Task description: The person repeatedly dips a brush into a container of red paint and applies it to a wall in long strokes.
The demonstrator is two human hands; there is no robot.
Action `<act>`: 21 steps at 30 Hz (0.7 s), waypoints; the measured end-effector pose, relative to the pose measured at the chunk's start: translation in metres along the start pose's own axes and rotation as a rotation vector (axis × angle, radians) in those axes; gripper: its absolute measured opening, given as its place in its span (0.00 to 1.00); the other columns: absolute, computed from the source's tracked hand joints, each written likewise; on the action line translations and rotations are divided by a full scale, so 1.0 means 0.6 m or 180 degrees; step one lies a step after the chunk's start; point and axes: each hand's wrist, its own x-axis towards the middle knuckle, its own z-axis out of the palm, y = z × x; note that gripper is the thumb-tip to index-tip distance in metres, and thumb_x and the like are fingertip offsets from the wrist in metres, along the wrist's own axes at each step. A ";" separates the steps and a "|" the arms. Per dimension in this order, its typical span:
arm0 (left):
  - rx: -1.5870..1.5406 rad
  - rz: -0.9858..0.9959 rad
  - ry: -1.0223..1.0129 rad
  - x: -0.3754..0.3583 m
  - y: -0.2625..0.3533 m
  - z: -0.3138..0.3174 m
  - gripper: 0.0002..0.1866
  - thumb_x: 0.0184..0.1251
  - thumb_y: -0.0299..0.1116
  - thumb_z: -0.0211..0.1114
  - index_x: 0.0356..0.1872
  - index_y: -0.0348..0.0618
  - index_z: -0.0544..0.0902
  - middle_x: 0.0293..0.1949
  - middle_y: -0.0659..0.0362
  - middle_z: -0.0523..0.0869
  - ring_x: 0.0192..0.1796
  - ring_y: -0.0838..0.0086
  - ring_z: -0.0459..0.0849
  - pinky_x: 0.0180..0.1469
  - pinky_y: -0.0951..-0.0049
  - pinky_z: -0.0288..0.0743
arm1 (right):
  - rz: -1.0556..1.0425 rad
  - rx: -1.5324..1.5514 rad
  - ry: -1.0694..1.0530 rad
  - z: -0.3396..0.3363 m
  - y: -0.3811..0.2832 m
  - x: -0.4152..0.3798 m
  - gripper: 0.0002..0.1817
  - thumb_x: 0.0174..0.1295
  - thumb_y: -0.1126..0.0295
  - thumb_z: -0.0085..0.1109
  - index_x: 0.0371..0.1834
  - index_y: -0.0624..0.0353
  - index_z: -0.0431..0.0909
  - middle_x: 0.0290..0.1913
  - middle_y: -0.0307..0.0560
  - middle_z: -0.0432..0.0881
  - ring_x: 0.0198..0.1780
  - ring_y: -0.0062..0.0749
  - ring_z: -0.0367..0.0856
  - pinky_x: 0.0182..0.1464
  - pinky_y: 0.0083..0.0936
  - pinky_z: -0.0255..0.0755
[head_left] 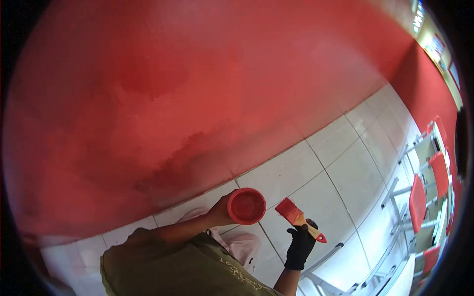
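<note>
My left hand (220, 211), bare, is wrapped round the side of a round paint cup (247, 206). The cup's rim and inside are coated red, and its mouth faces up towards me. In a black glove, my right hand (300, 246) grips the wooden handle of a flat paintbrush (292, 212). Red paint covers the bristles, which point up and left towards the cup but stay apart from it. The handle's red end sticks out to the right of the glove. Both hands are in front of my body, over the tiled floor.
A red wall (197, 98) with darker, patchy areas rises ahead and to the left. Its base meets the pale tiled floor (316, 167). On the right stand several red chairs (417, 203) with grey metal frames. A metal leg (323, 259) lies close behind my right hand.
</note>
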 end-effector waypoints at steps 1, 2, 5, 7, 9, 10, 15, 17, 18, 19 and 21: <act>-0.0131 -0.0051 0.0011 0.019 0.007 0.002 0.40 0.37 0.35 0.79 0.56 0.44 0.69 0.53 0.56 0.76 0.56 0.70 0.75 0.55 0.69 0.72 | -0.0035 -0.0072 -0.0124 0.014 -0.015 0.026 0.17 0.63 0.67 0.53 0.52 0.62 0.65 0.45 0.47 0.72 0.41 0.33 0.79 0.35 0.28 0.79; -0.0252 -0.0091 0.0021 0.029 0.014 0.004 0.40 0.38 0.35 0.79 0.57 0.44 0.69 0.54 0.56 0.76 0.56 0.70 0.75 0.56 0.68 0.71 | 0.0037 -0.0098 -0.0195 0.027 -0.029 0.047 0.17 0.63 0.67 0.53 0.52 0.62 0.65 0.45 0.47 0.72 0.41 0.33 0.79 0.35 0.28 0.79; -0.0193 -0.0148 0.0106 0.051 0.030 0.008 0.39 0.39 0.35 0.79 0.57 0.44 0.69 0.54 0.56 0.76 0.57 0.69 0.75 0.57 0.68 0.71 | -0.0301 -0.0244 -0.0552 0.069 -0.080 0.096 0.15 0.63 0.70 0.53 0.49 0.63 0.65 0.43 0.48 0.71 0.38 0.33 0.78 0.36 0.30 0.79; -0.0117 -0.0257 0.0120 0.058 0.052 0.008 0.39 0.40 0.35 0.79 0.57 0.44 0.69 0.55 0.57 0.76 0.57 0.69 0.75 0.57 0.68 0.71 | -0.0500 -0.0394 -0.0686 0.095 -0.119 0.114 0.16 0.63 0.67 0.54 0.49 0.63 0.65 0.43 0.48 0.72 0.39 0.32 0.77 0.39 0.28 0.77; -0.0005 -0.0247 0.0028 0.060 0.067 0.010 0.39 0.40 0.36 0.78 0.57 0.43 0.69 0.55 0.57 0.76 0.57 0.69 0.75 0.57 0.68 0.70 | -0.0792 -0.0592 -0.0827 0.117 -0.161 0.115 0.18 0.63 0.63 0.56 0.48 0.64 0.65 0.42 0.48 0.72 0.38 0.32 0.77 0.39 0.27 0.75; -0.0037 -0.0275 0.0038 0.066 0.073 0.010 0.39 0.40 0.36 0.78 0.57 0.43 0.69 0.55 0.57 0.76 0.57 0.69 0.75 0.57 0.68 0.70 | -0.0863 -0.0646 -0.0896 0.122 -0.177 0.120 0.18 0.62 0.63 0.56 0.47 0.64 0.66 0.42 0.47 0.72 0.40 0.32 0.76 0.40 0.26 0.74; -0.0463 0.0026 0.0260 0.088 0.088 0.017 0.41 0.38 0.34 0.79 0.58 0.43 0.69 0.55 0.57 0.76 0.57 0.73 0.74 0.58 0.69 0.70 | -0.1325 -0.0886 -0.1410 0.175 -0.282 0.106 0.14 0.61 0.69 0.54 0.46 0.65 0.68 0.43 0.48 0.73 0.45 0.30 0.73 0.50 0.27 0.67; -0.0808 0.0195 0.0417 0.099 0.115 0.015 0.38 0.36 0.30 0.80 0.54 0.43 0.71 0.52 0.58 0.77 0.55 0.75 0.75 0.55 0.70 0.71 | -0.1434 -0.1219 -0.1702 0.195 -0.312 0.081 0.13 0.61 0.72 0.54 0.46 0.65 0.69 0.43 0.49 0.75 0.46 0.31 0.74 0.51 0.28 0.68; -0.0714 0.0378 0.0486 0.103 0.134 0.009 0.38 0.36 0.30 0.80 0.54 0.42 0.71 0.52 0.58 0.77 0.54 0.75 0.76 0.55 0.70 0.71 | -0.1551 -0.1459 -0.1845 0.205 -0.322 0.077 0.13 0.60 0.74 0.55 0.46 0.65 0.70 0.42 0.48 0.76 0.46 0.31 0.74 0.51 0.28 0.68; -0.0745 0.0331 0.0436 0.104 0.141 0.003 0.38 0.36 0.30 0.80 0.54 0.42 0.71 0.52 0.58 0.77 0.54 0.75 0.76 0.55 0.70 0.71 | -0.1430 -0.1397 -0.1939 0.216 -0.328 0.070 0.12 0.59 0.76 0.56 0.45 0.64 0.71 0.42 0.48 0.76 0.47 0.32 0.75 0.50 0.27 0.69; -0.0567 0.0280 0.0249 0.102 0.151 -0.005 0.42 0.36 0.33 0.80 0.57 0.43 0.68 0.55 0.58 0.75 0.58 0.72 0.73 0.58 0.70 0.70 | -0.1499 -0.1621 -0.1970 0.237 -0.333 0.060 0.11 0.57 0.76 0.59 0.43 0.64 0.73 0.40 0.49 0.78 0.44 0.31 0.78 0.44 0.25 0.72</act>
